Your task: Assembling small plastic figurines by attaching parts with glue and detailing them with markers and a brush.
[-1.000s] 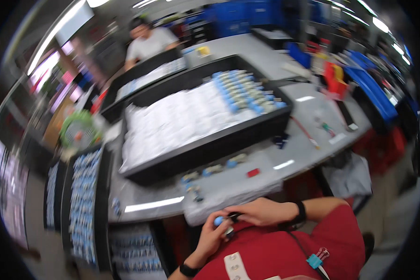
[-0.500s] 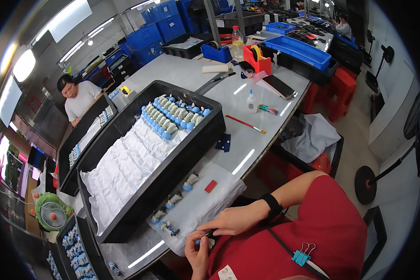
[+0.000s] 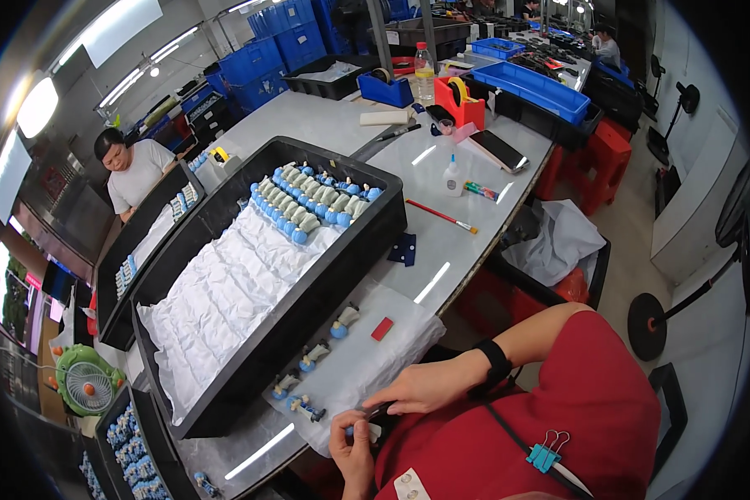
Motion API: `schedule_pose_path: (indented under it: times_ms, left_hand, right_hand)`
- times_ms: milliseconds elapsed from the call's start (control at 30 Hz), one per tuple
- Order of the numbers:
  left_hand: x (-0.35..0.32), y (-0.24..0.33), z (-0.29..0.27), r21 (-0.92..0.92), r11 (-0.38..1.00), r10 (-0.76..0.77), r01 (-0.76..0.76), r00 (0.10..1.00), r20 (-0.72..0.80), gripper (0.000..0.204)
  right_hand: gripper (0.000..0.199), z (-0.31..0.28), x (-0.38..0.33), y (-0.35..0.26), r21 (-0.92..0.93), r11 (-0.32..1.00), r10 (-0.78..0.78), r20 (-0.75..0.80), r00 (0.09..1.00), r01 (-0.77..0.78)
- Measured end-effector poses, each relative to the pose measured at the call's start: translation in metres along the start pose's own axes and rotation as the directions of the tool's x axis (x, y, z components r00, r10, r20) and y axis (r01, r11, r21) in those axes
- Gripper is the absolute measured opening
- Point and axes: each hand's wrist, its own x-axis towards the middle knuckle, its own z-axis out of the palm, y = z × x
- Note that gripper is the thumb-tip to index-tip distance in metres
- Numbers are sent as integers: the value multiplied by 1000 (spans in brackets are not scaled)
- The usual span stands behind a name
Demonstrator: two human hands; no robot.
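Note:
My left hand [image 3: 352, 454] is closed around a small blue-and-white figurine [image 3: 375, 432], mostly hidden by the fingers. Just above it, my right hand [image 3: 429, 388] pinches a small dark tool [image 3: 381, 409], its tip against or close to the figurine; its exact kind is too small to tell. Beside my hands a translucent plastic sheet [image 3: 367, 358] covers the table edge. Several similar figurines lie on it in a loose row, among them one near the top [image 3: 342, 324] and one near my left hand [image 3: 307, 407]. A small red block [image 3: 382, 329] rests there too.
A large black tray [image 3: 352, 260] lined with white paper [image 3: 225, 287] holds rows of figurines [image 3: 312, 200]. Further right lie a paintbrush [image 3: 442, 216], a glue bottle [image 3: 452, 182] and a phone [image 3: 498, 151]. Across the table sits a co-worker [image 3: 137, 171]. A green fan [image 3: 88, 381] stands left.
The view has shifted slightly. Both hands keep their grip on the figurine and the dark tool, with hardly any movement between them.

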Motion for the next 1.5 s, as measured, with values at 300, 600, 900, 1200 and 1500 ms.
schedule_pose_path:
  times_ms: [300,600,900,1200,1500]
  left_hand:
    - [3,25,14,-375,884,-241,279,960,145,27]
    - [12,28,25,-386,851,-260,357,924,281,28]
    - [7,18,33,-497,711,-314,497,857,408,28]
    - [14,37,46,-495,720,-312,486,864,394,25]
    - [23,17,41,-528,695,-284,487,862,421,46]
  right_hand:
    - [33,-36,5,-30,408,881,267,-10,964,-240]
    - [36,-65,4,-41,954,276,144,80,986,-118]
    - [25,-41,4,-22,893,412,145,-263,954,184]
    - [33,-61,-15,-37,623,780,147,-277,950,60]
    - [28,-60,-11,-35,524,850,103,-272,957,58]
